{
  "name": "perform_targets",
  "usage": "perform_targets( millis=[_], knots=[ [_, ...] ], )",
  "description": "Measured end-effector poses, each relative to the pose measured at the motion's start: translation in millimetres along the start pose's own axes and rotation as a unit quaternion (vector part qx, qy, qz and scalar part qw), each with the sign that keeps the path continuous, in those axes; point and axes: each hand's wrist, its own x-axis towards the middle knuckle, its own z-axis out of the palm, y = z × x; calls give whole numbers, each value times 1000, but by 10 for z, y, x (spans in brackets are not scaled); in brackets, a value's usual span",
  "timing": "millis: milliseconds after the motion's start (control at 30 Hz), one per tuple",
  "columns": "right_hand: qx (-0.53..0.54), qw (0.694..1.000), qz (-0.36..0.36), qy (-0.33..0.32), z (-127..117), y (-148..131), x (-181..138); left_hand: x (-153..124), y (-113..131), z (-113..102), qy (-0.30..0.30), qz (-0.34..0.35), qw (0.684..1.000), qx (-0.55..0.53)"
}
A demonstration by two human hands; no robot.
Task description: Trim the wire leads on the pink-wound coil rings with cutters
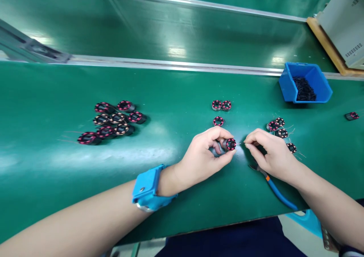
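Between the thumb and fingers of my left hand (206, 151) is a small round wound motor stator (230, 144), black with pink-red windings, its ringed face turned to the right. Just right of it, my right hand (265, 151) has thumb and forefinger pinched together near the stator's thin wire ends; what they hold is too small to make out. Below my right hand lies a pair of cutting pliers (277, 190) with blue handles, partly covered by the hand. Another stator (218, 121) rests on the table just beyond my left hand.
Several stators (116, 118) cluster at left, two more (221, 105) stand at centre, and several with loose wires (280, 130) lie at right. One stator (352, 116) sits far right. A blue bin (324, 83) holds small black pieces. A metal rail (170, 65) crosses behind.
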Motion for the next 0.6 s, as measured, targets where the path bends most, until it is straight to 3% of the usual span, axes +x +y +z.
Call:
perform_targets(
  millis=[600],
  knots=[
    [12, 1000, 17, -14, -12, -8, 18, 4, -13, -5, -5, 1, 1000, -21]
  ],
)
